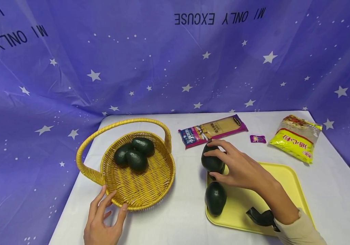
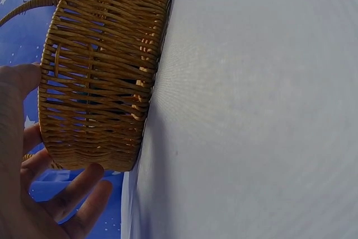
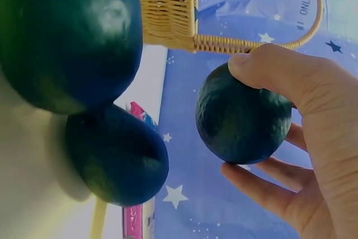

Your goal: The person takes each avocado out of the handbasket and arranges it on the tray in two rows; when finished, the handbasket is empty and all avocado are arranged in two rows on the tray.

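A dark green avocado (image 1: 212,159) is held in my right hand (image 1: 239,166), above the far left edge of the yellow tray (image 1: 254,227). Thumb and fingers grip it from both sides in the right wrist view. Below it lies another avocado (image 3: 117,155), mostly hidden in the head view. A third avocado (image 1: 216,199) rests at the tray's left side. My left hand (image 1: 102,217) touches the near left rim of the yellow wicker basket (image 1: 170,177), its fingers spread and loosely bent. Inside the basket sit three avocados (image 1: 136,160).
Behind the tray lie a purple noodle packet (image 1: 215,131), a small purple sachet (image 1: 257,139) and a yellow food bag (image 1: 297,139). The basket's tall handle (image 1: 126,121) arches up over its far side. A starry blue cloth (image 1: 150,68) hangs behind the white table (image 1: 187,217).
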The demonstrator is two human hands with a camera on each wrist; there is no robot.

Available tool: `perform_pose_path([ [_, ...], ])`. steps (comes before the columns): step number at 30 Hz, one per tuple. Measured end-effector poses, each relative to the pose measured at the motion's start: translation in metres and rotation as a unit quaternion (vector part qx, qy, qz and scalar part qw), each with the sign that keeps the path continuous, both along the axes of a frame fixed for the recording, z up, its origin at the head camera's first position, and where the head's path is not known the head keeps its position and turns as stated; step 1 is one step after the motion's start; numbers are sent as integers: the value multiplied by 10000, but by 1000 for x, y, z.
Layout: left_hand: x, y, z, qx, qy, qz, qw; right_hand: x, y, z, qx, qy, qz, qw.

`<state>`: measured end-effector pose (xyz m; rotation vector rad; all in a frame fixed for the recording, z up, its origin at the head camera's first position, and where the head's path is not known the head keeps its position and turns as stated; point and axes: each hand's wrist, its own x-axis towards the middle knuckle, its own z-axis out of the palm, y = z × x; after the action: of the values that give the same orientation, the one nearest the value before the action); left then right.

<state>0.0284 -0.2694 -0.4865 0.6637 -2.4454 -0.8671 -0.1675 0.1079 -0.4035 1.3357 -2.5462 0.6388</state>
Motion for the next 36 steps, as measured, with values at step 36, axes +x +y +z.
perform_pose_path([
  [36,1,0,-1,-64,127,-18,9999,-4,90,-23,-332,448,-406,9976],
])
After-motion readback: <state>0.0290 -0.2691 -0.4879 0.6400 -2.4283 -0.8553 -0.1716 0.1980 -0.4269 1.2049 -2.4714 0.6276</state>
